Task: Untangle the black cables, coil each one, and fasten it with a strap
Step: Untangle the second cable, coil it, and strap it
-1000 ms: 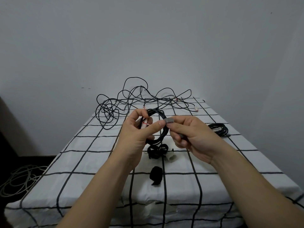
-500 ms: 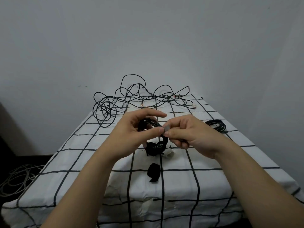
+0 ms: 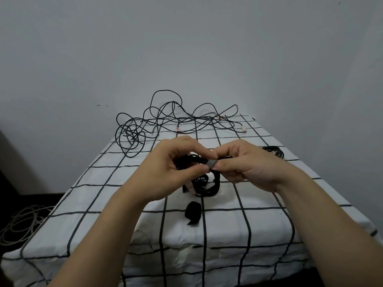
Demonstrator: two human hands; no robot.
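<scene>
We find the left hand (image 3: 172,170) and the right hand (image 3: 246,168) raised side by side above the middle of the table covered in a white cloth with a black grid (image 3: 99,195). Both bare forearms reach in over the table's near edge. Each hand has its thumb and forefinger closed together on one narrow grey strap (image 3: 212,163). The two pinches meet on the strap, so the fingertips of the two hands touch or nearly touch. The remaining fingers of both hands are curled inward; we cannot tell whether they also grip anything. The strap sits on the coiled black cable (image 3: 207,188), which hangs between and beneath the hands above the table's middle. Its lower loops are close to the cloth; whether they rest on it is unclear. A white connector with red marking (image 3: 190,186) shows on the coil's side nearer the table's left edge. At the table's far end lies the loose tangle of thin black cables (image 3: 165,125), with some loops standing up against the grey wall (image 3: 186,48). At the table's right edge, behind the right hand, lies a second black cable bundle (image 3: 275,153), wound into a flat coil. On the cloth toward the table's near edge sits a small rolled black strap (image 3: 193,213). On the dark floor left of the table lies a heap of pale cable (image 3: 22,222).
</scene>
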